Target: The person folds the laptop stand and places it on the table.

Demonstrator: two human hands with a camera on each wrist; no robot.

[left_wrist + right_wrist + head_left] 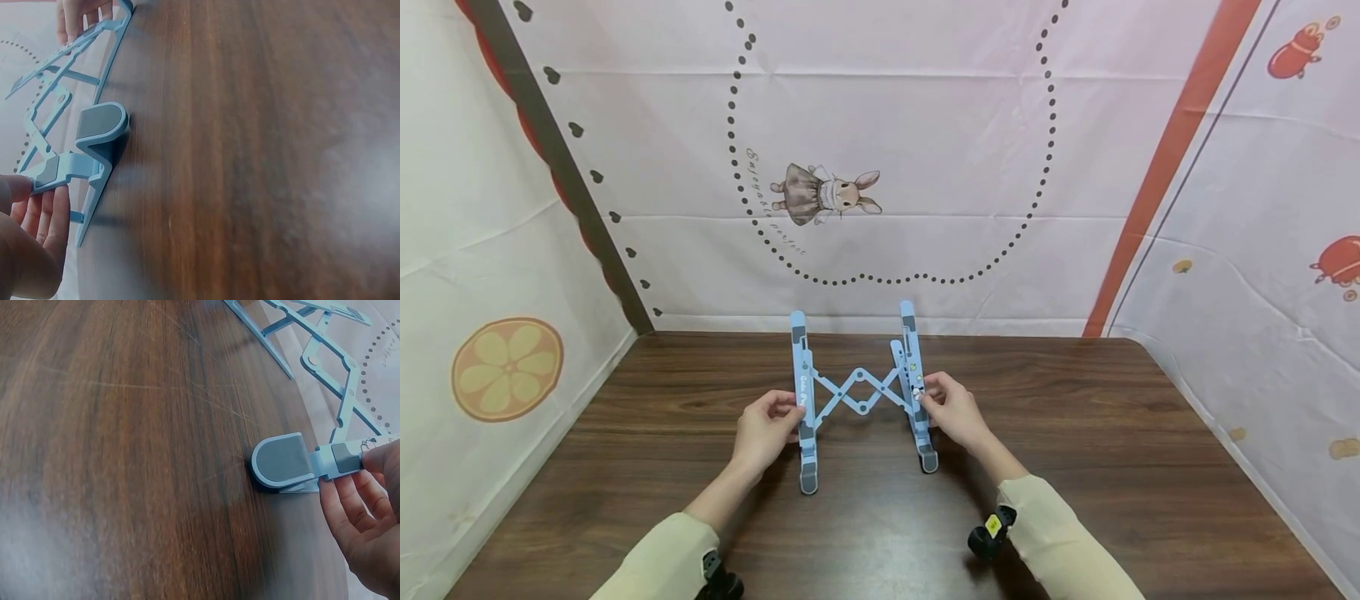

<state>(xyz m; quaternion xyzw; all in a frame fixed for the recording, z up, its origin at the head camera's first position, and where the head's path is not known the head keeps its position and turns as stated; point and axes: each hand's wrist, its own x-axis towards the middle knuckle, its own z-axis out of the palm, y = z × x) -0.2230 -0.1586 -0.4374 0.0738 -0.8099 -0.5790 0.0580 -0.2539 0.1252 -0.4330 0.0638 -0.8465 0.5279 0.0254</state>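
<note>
A light blue folding laptop stand [862, 392] rests on the table, its two long arms spread apart and joined by crossed links. Grey pads cover the hooked front ends, as the hook [100, 122] in the left wrist view shows. My left hand [765, 431] pinches the left arm between thumb and fingers, the fingers beneath it. On the other side my right hand [953, 408] grips the right arm near its middle, thumb on top, fingers under it. In the right wrist view the right arm's hook [281, 460] lies close to the tabletop.
The brown wooden table [1075, 433] extends around the stand on all sides. Behind it hangs a white printed cloth [962, 167] with a rabbit figure, and similar cloth walls stand at left and right. Each wrist carries a small black camera [988, 537].
</note>
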